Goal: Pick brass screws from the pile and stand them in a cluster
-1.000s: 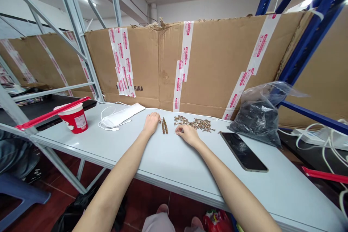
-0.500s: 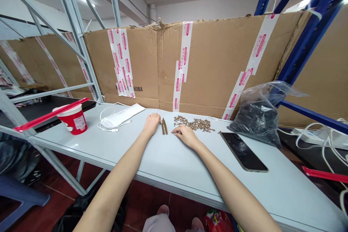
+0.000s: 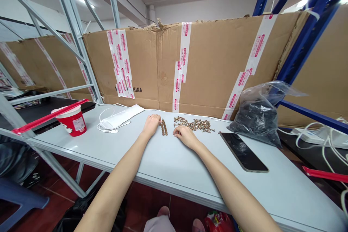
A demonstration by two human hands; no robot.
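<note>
Two short upright rows of small brass-coloured screws (image 3: 164, 129) lie side by side on the grey-white table (image 3: 163, 159). My left hand (image 3: 151, 124) rests at the left side of these rows, its fingers curled together; what its fingertips hold, if anything, is too small to make out. To the right of the rows, my right hand (image 3: 185, 136) lies low over the table with thumb and fingers pinched together. Anything in that pinch is hidden. Just behind it spreads a loose pile of the same screws (image 3: 201, 125).
A black phone (image 3: 243, 152) lies at the right, before a clear plastic bag (image 3: 255, 117) of dark material. Leftward are a white cabled device (image 3: 123, 116) and a red cup (image 3: 72, 121) behind red tape (image 3: 51, 116). A cardboard wall (image 3: 212, 69) closes the back.
My right hand's fingers have curled inward and drawn slightly right, away from the rows. My left hand stays beside the rows. The view has shifted slightly.
</note>
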